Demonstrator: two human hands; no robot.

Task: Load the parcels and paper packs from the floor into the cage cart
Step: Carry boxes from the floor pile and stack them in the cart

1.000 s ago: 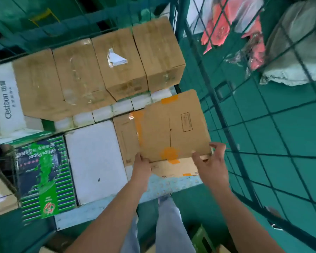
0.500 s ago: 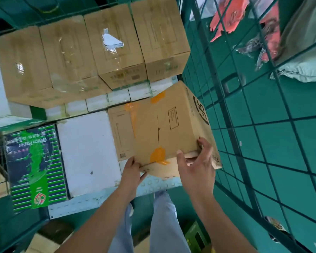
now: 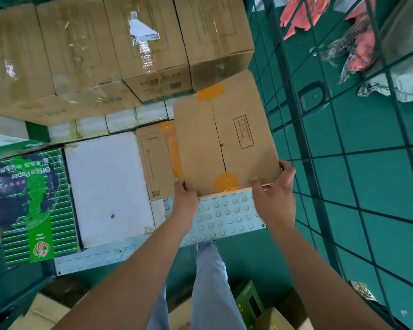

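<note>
My left hand and right hand pinch the near corners of the parcel, which sits at the cage cart deck's right edge, so placing looks underway; next, probably push it flush and release.

arms: bare, no sleeves in view | legs: light blue trousers

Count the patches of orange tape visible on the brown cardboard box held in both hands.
2 on the brown cardboard box: one orange tape patch at its far edge, one at its near edge between the hands. Other faces are hidden.
</note>
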